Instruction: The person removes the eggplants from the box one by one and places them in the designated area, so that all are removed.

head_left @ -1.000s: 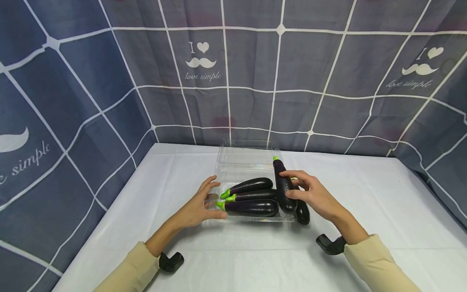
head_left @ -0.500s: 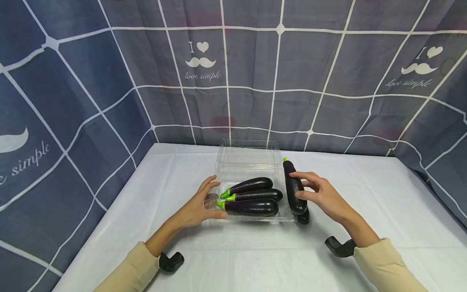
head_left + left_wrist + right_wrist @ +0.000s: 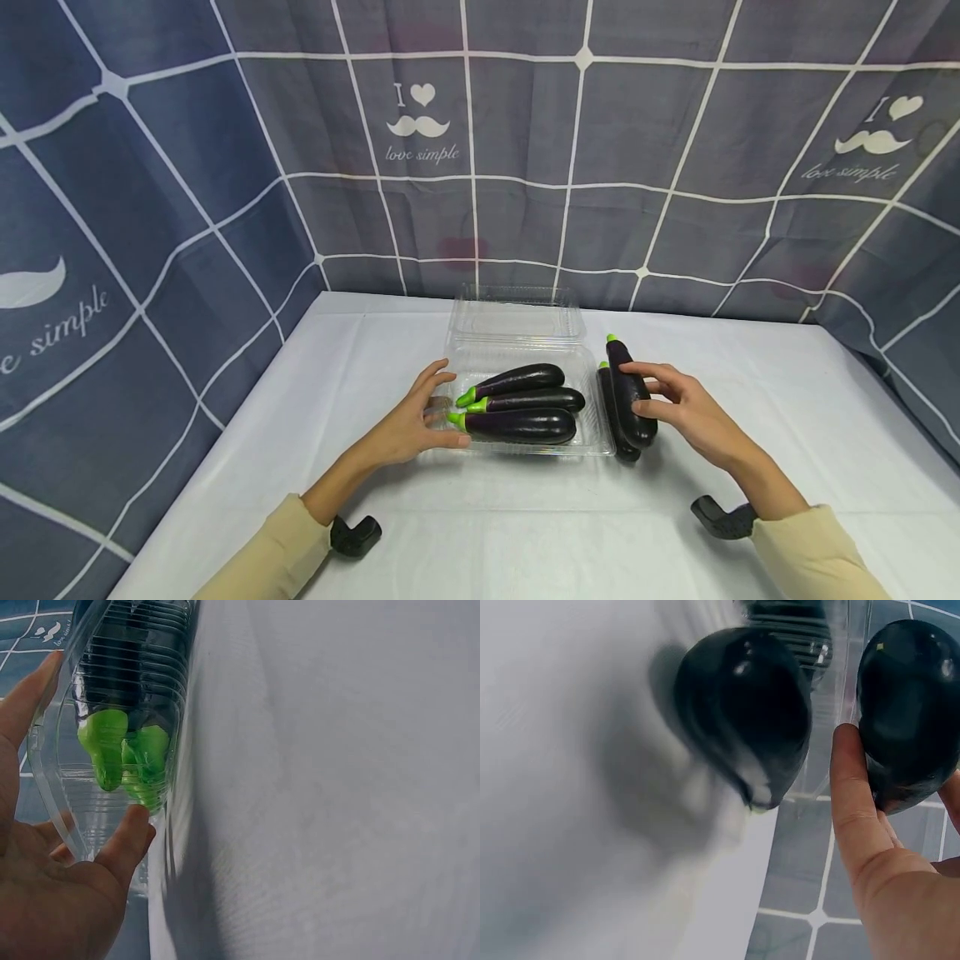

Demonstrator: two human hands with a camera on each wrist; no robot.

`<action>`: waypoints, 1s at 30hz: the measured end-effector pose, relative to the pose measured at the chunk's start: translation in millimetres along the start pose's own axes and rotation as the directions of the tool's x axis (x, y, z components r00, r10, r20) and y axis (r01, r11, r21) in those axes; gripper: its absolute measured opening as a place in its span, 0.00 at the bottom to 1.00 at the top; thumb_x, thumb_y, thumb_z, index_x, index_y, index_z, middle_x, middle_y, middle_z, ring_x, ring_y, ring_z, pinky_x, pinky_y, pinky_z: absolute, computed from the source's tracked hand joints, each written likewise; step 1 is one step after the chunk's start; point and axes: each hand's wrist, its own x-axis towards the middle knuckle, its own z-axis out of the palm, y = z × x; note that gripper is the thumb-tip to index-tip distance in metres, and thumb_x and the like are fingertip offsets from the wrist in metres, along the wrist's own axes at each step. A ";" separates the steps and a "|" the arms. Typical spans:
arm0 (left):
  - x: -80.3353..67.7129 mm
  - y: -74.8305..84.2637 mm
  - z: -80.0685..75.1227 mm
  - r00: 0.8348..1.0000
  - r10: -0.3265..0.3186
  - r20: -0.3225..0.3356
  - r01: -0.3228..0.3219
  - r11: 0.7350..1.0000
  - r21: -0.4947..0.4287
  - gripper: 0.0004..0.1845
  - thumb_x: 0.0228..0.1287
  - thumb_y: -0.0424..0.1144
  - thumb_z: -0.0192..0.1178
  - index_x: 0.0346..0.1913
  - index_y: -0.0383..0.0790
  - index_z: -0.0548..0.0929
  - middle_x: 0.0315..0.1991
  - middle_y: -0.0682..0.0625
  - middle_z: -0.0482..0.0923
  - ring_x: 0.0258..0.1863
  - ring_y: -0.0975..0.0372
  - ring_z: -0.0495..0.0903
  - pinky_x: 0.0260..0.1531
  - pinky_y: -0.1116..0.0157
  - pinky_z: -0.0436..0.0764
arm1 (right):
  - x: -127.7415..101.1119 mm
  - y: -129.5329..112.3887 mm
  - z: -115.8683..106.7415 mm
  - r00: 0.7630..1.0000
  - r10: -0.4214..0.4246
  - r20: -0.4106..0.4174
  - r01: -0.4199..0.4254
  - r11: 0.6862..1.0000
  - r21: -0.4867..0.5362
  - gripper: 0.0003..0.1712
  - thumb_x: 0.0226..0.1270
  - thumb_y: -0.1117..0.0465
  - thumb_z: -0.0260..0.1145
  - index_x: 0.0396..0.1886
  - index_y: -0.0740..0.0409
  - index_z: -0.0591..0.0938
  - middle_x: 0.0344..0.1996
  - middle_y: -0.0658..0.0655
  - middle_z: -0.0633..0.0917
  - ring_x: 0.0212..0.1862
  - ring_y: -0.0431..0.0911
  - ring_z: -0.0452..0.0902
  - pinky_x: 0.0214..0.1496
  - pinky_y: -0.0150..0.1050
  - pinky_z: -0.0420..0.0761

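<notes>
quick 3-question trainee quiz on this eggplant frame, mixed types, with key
1. How many eggplants lie inside the clear tray?
2. True or false: the right hand holds an eggplant outside the tray.
3. The left hand touches: A) the tray's left end, B) the open lid, C) the loose eggplant on the table.

Key: 1. Three. 2. True; its grip is thumb and fingers round that eggplant, right of the tray. 3. A.
</notes>
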 end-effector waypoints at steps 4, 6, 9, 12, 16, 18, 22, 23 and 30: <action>-0.3 0.8 0.0 1.000 -0.002 0.003 0.002 1.000 0.003 0.53 0.55 0.45 0.75 0.77 0.38 0.52 0.78 0.50 0.35 0.70 0.44 0.59 0.66 0.44 0.63 | -2.1 3.1 -3.7 1.000 0.003 -0.008 -0.003 1.000 -0.013 0.28 0.67 0.64 0.65 0.67 0.56 0.73 0.63 0.56 0.72 0.60 0.54 0.67 0.52 0.35 0.74; -0.6 0.9 -0.3 1.000 -0.004 0.002 0.004 1.000 0.004 0.53 0.55 0.45 0.75 0.77 0.38 0.52 0.78 0.51 0.35 0.70 0.44 0.59 0.66 0.44 0.62 | -2.4 4.6 -5.1 1.000 0.007 -0.011 -0.007 1.000 -0.014 0.28 0.67 0.64 0.65 0.67 0.56 0.74 0.63 0.56 0.72 0.61 0.55 0.65 0.52 0.34 0.73; -0.6 0.9 -0.6 1.000 -0.003 0.001 0.003 1.000 0.004 0.53 0.55 0.45 0.75 0.77 0.38 0.52 0.78 0.50 0.35 0.70 0.43 0.59 0.65 0.44 0.62 | -2.9 7.4 -6.8 1.000 0.019 -0.009 -0.019 1.000 -0.010 0.28 0.67 0.65 0.65 0.67 0.58 0.73 0.64 0.58 0.70 0.62 0.56 0.63 0.53 0.34 0.72; -0.3 1.0 -0.7 1.000 0.000 0.001 0.000 1.000 0.004 0.53 0.55 0.45 0.75 0.76 0.38 0.53 0.79 0.50 0.34 0.70 0.43 0.59 0.65 0.43 0.62 | -4.1 11.1 -8.2 0.999 0.039 -0.007 -0.040 0.999 -0.003 0.29 0.66 0.67 0.64 0.67 0.61 0.73 0.65 0.61 0.69 0.61 0.55 0.63 0.52 0.33 0.72; -0.2 1.2 -0.3 1.000 0.002 0.004 -0.002 1.000 0.002 0.53 0.55 0.45 0.75 0.76 0.38 0.53 0.79 0.51 0.34 0.70 0.43 0.59 0.65 0.43 0.62 | -5.9 16.4 -9.3 0.998 0.058 -0.007 -0.058 0.998 0.015 0.30 0.64 0.69 0.63 0.67 0.64 0.72 0.62 0.63 0.70 0.55 0.50 0.68 0.49 0.33 0.74; -0.7 1.3 -0.2 1.000 0.002 0.004 -0.002 1.000 0.001 0.53 0.55 0.46 0.75 0.76 0.38 0.53 0.79 0.51 0.34 0.70 0.43 0.59 0.65 0.43 0.62 | -6.0 18.7 -9.6 0.998 0.063 -0.010 -0.062 0.998 0.021 0.30 0.63 0.70 0.63 0.67 0.64 0.72 0.59 0.63 0.72 0.52 0.47 0.71 0.48 0.34 0.75; -1.2 1.1 0.1 1.000 0.004 0.004 -0.004 1.000 -0.005 0.53 0.55 0.45 0.75 0.76 0.38 0.53 0.79 0.50 0.34 0.70 0.43 0.59 0.65 0.43 0.62 | -5.7 21.6 -10.5 0.997 0.077 -0.012 -0.076 0.997 0.031 0.31 0.62 0.70 0.63 0.67 0.65 0.72 0.56 0.65 0.75 0.45 0.44 0.74 0.46 0.36 0.76; -1.1 0.8 0.2 1.000 0.006 0.005 -0.006 1.000 -0.006 0.53 0.55 0.45 0.75 0.76 0.38 0.53 0.79 0.50 0.34 0.70 0.43 0.59 0.65 0.43 0.62 | -5.5 22.3 -10.6 0.997 0.082 -0.012 -0.082 0.996 0.026 0.31 0.62 0.70 0.63 0.67 0.65 0.72 0.55 0.65 0.75 0.44 0.44 0.74 0.46 0.36 0.75; -1.1 1.9 0.5 1.000 0.004 0.001 -0.004 1.000 0.008 0.54 0.54 0.46 0.76 0.77 0.38 0.52 0.79 0.50 0.35 0.69 0.43 0.60 0.65 0.44 0.63 | -4.7 24.7 -13.8 0.991 0.132 -0.009 -0.132 0.990 -0.057 0.32 0.62 0.68 0.63 0.68 0.62 0.72 0.57 0.65 0.76 0.43 0.45 0.74 0.47 0.37 0.73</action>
